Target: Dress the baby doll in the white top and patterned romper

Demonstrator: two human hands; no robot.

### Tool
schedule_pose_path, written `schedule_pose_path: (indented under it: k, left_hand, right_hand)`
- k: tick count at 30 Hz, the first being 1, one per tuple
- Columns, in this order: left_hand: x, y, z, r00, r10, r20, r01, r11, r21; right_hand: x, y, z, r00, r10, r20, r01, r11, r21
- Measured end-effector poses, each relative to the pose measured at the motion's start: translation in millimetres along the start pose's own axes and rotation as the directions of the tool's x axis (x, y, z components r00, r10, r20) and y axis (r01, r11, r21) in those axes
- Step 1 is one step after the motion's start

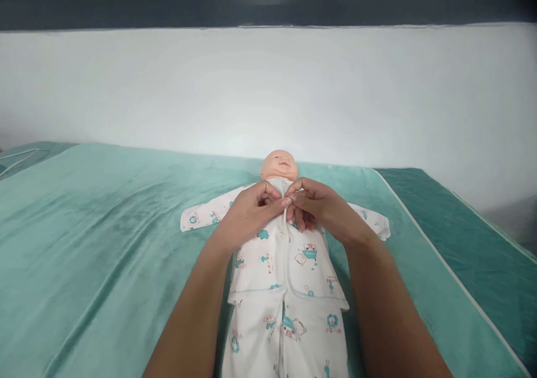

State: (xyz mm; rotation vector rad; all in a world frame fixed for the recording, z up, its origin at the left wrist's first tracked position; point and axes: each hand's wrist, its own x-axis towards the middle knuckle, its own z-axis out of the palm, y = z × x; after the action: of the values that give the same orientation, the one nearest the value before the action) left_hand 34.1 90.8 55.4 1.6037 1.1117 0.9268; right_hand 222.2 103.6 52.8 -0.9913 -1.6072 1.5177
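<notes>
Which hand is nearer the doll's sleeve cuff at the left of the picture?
Left. The left hand is at the shirt's front opening, to the right of the cuff in the picture; the right hand is at that opening too, farther right.

The white, long-sleeved cloth jacket (pixel 308 280) carries a scattered print of teal and reddish-orange animals; the white cloth trousers (pixel 314 344) at six o'clock repeat it. The smooth, round doll head (pixel 274 162) at twelve o'clock is peach-pink. The soft mint-green plush cover (pixel 104 216) is plain, with a darker teal plush strip (pixel 474 244) toward four o'clock. The flat wall (pixel 126 87) at twelve o'clock is white, beneath a long slate-grey band (pixel 293 9).
</notes>
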Motion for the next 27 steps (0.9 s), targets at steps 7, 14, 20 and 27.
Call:
schedule_pose_path:
  k: [7, 14, 20, 27]
  left_hand:
    - [0.7, -1.4, 3.3, 0.999, 0.023, -0.023, -0.023, 1.0, -0.003]
    - [-0.3, 0.4, 4.6, 0.999, -0.002, -0.044, -0.001, 0.999, -0.051]
    - [-0.1, 3.9, 7.1, 0.995, -0.044, -0.084, 0.04, 0.998, -0.05]
    - [0.1, 6.8, 7.0, 0.995, -0.071, -0.065, 0.066, 0.994, -0.085]
  right_hand:
    - [-2.3, -2.7, 0.4, 1.0, -0.004, 0.028, 0.004, 1.0, -0.011]
    - [16.7, 15.4, 4.8, 0.852, -0.216, -0.477, 0.173, 0.976, -0.131]
    - [25.6, 23.9, 8.5, 0.851, -0.319, -0.418, 0.122, 0.893, -0.432]
    - [23.5, 22.6, 7.5, 0.874, -0.284, -0.395, 0.111, 0.907, -0.406]
